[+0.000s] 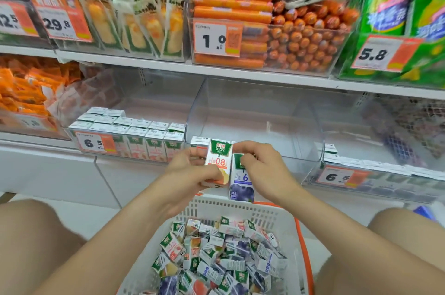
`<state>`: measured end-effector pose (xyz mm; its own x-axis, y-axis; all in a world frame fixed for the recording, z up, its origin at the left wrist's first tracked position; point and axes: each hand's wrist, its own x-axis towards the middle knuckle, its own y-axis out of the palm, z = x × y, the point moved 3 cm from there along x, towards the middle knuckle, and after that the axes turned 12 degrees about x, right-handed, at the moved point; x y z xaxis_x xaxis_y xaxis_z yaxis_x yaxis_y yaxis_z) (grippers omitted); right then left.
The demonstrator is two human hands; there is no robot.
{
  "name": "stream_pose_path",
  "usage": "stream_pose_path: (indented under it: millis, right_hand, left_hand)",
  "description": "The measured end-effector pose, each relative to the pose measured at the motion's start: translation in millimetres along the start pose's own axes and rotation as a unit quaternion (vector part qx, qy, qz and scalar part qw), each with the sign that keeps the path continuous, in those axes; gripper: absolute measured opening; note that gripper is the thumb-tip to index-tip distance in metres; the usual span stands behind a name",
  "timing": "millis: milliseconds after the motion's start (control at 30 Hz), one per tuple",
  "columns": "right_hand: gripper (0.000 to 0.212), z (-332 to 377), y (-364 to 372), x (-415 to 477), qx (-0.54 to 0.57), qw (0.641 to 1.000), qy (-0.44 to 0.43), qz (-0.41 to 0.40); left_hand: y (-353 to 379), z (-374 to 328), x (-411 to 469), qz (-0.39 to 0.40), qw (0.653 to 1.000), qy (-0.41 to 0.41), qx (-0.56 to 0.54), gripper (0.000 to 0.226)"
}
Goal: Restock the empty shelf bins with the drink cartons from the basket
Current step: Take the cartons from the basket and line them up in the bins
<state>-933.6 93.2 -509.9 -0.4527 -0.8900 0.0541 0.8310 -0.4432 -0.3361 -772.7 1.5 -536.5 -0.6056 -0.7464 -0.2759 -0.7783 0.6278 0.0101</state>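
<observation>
The left hand (190, 165) is gripping a peach carton (218, 158) and the right hand (265, 167) is gripping a blueberry carton (241, 186), side by side and touching, just above the basket's (240, 209) far rim. Loose cartons (216, 258) are lying jumbled inside the basket, and a clear bin (252, 107) is standing beyond it.

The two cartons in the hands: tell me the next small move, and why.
Probably lift both forward over the front wall of the middle bin and stand them inside. The left hand grips an orange carton and the right hand a blueberry carton, both roughly upright, right in front of that bin, which looks nearly bare.
</observation>
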Motion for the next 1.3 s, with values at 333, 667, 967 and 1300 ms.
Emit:
stream_pose_path:
  millis: [333,667,967,1300]
  right_hand:
    - [0.043,25,-41,36,-0.178,0.979,-0.098,0.021]
    - [0.039,17,-89,18,-0.142,0.975,-0.086,-0.147]
    - [0.041,-2,-121,20,-0.133,0.967,-0.075,-0.206]
    - [0.038,-2,-118,33,-0.224,0.965,-0.074,-0.117]
  left_hand:
    - [45,-29,21,-0.044,0.959,0.164,0.228,0.028]
    - [72,-62,40,-0.078,0.889,0.300,0.338,0.044]
    - [102,-57,97,-0.027,0.787,0.299,0.540,0.039]
    - [97,-43,106,0.108,0.690,0.181,0.692,0.042]
